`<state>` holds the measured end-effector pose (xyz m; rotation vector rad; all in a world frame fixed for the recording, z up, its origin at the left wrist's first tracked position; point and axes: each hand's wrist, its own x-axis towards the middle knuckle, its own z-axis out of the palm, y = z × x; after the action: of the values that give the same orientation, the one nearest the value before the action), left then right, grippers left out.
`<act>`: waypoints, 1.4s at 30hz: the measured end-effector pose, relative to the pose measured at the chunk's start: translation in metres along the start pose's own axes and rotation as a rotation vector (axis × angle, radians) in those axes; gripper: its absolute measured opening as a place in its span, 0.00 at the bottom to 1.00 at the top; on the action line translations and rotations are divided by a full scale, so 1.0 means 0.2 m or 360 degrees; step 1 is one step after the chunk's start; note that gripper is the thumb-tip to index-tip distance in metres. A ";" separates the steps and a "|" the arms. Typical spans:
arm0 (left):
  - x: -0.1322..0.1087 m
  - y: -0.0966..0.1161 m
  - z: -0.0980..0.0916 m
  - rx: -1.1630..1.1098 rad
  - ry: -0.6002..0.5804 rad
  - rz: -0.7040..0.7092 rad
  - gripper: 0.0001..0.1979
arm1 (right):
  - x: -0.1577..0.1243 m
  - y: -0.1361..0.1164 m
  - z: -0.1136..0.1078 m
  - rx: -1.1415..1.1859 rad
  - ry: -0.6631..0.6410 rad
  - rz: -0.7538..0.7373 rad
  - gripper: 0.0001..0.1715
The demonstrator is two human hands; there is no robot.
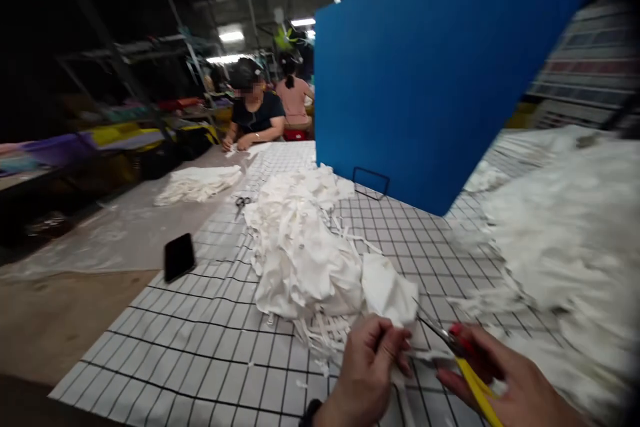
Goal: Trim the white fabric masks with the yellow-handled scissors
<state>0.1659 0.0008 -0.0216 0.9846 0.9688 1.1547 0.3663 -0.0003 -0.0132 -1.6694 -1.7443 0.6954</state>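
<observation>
The white cloth piece (387,290) is pinched between the closed fingers of the left hand (367,373), lying at ten o'clock from the scissors (450,341) clasped in the right hand (505,380).

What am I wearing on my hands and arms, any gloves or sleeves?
No gloves or sleeves show. The left hand has a dark band, perhaps a watch strap, at the wrist. The right hand is bare; a red spot near its thumb may be nail polish, too blurred to tell.
</observation>
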 end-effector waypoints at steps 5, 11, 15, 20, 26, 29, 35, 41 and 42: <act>-0.03 0.05 0.00 0.0310 -0.0188 0.0103 0.13 | -0.01 -0.13 -0.13 -0.0246 -0.0391 0.0062 0.22; -0.05 0.04 0.01 0.0488 -0.0344 0.0211 0.12 | -0.06 -0.17 -0.16 -0.0274 -0.0418 0.0068 0.26; -0.05 0.02 0.01 0.0466 -0.0401 0.0226 0.11 | -0.07 -0.17 -0.17 -0.0294 -0.0437 0.0053 0.26; -0.05 0.01 0.01 0.0439 -0.0491 0.0220 0.10 | -0.07 -0.18 -0.17 -0.0291 -0.0435 0.0023 0.27; -0.05 0.01 0.01 0.0344 -0.0529 0.0217 0.10 | -0.08 -0.19 -0.18 -0.0322 -0.0451 0.0003 0.26; -0.05 0.01 0.01 0.0292 -0.0548 0.0184 0.10 | -0.07 -0.19 -0.18 -0.0347 -0.0464 0.0020 0.25; -0.04 0.00 0.00 0.0218 -0.0559 0.0132 0.09 | -0.08 -0.21 -0.16 -0.0397 -0.0435 0.0062 0.25; -0.05 0.01 0.00 0.0190 -0.0571 0.0105 0.11 | -0.10 -0.19 -0.15 -0.0368 -0.0417 0.0021 0.23; -0.05 0.01 0.00 0.0181 -0.0573 0.0093 0.11 | -0.10 -0.19 -0.14 -0.0370 -0.0417 0.0012 0.22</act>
<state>0.1641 -0.0091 -0.0180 1.2690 0.7248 0.9343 0.3631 -0.0240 0.0320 -1.8045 -2.0704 0.7670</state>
